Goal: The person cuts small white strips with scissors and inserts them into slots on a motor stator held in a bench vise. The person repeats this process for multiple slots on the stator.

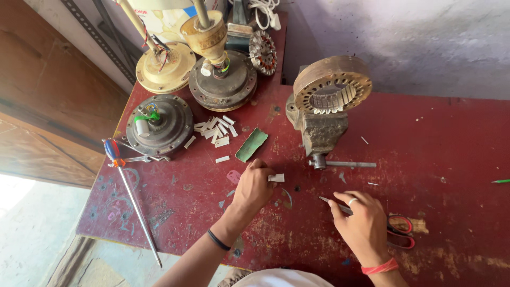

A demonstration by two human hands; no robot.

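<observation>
My left hand (254, 186) pinches a small white strip of insulation paper (276, 178) just above the red workbench (435, 149). On the bench to its right, my right hand (361, 220) rests over a pair of red-handled scissors (398, 229), whose blades point left. A pile of similar white paper pieces (217, 130) lies beyond my left hand, beside a green sheet (252, 144). A round stator ring with slots (332, 85) sits clamped in a grey bench vise (321, 133) at the far middle.
Three ceiling-fan motor housings (159, 123), (223, 87), (166, 66) and a wound stator (263, 51) stand at the far left. A long screwdriver with a red-blue handle (133, 199) lies along the left edge. The vise handle (345, 165) juts right.
</observation>
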